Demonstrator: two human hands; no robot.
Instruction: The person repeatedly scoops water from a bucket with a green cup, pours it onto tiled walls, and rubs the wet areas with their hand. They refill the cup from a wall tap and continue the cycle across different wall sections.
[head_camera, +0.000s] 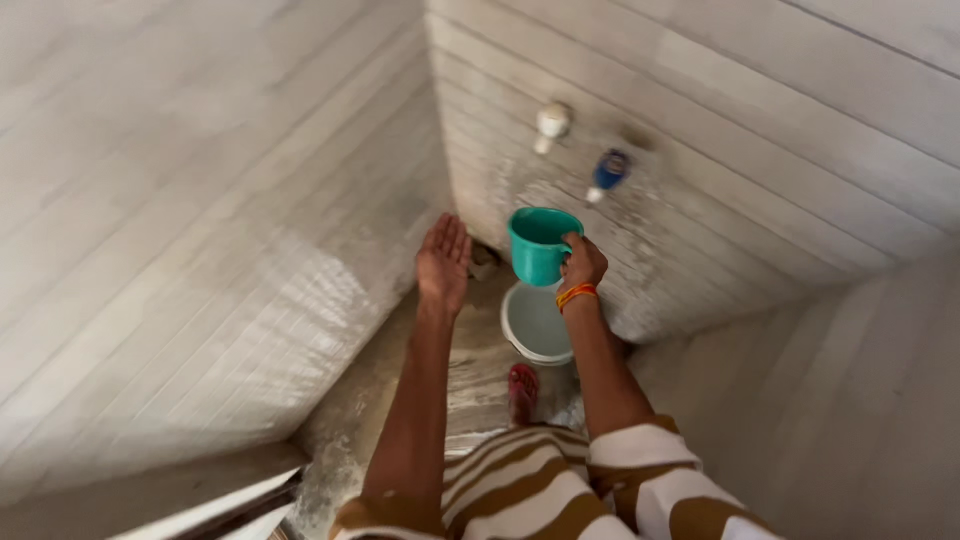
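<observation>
The right hand grips the teal mug upright, mouth up, above the white bucket; the left hand is open, fingers together.

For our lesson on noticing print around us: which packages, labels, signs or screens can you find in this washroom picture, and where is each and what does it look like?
None in view: no package, label, sign or screen.
The right hand holds a plain teal mug above a white bucket.
Two taps, one white and one blue, stand on the tiled wall.
</observation>
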